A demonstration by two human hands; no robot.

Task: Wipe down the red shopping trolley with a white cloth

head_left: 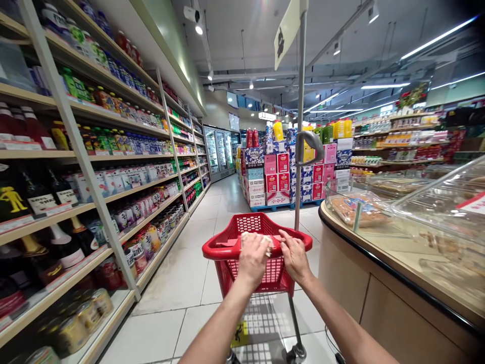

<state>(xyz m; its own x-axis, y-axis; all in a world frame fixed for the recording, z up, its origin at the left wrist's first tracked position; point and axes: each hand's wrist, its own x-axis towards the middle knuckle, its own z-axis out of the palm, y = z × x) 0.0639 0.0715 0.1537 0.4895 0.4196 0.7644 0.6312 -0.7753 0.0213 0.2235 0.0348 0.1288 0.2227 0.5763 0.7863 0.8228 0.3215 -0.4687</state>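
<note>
A red shopping cart (223, 273) stands upright straight ahead of me, its latticed basket facing away. My left hand (252, 257) is closed over the middle of the cart handle (223, 248). Something pale and crumpled shows at its fingers; I cannot make out what it is. Just to the right, my right hand (296, 257) rests on the same handle with its fingers bent over the bar. A tall metal pole (300, 101) rises at the cart's right side, bearing a grey loop (317, 147) and a pale sign (287, 33).
Shelves of bottles and cans (140, 151) line the left side. A curved counter (341, 268) with packaged food under clear covers borders the right. Stacked drink boxes (278, 182) stand on a blue pallet ahead. The tiled aisle (217, 194) leads to glass-door fridges (220, 146).
</note>
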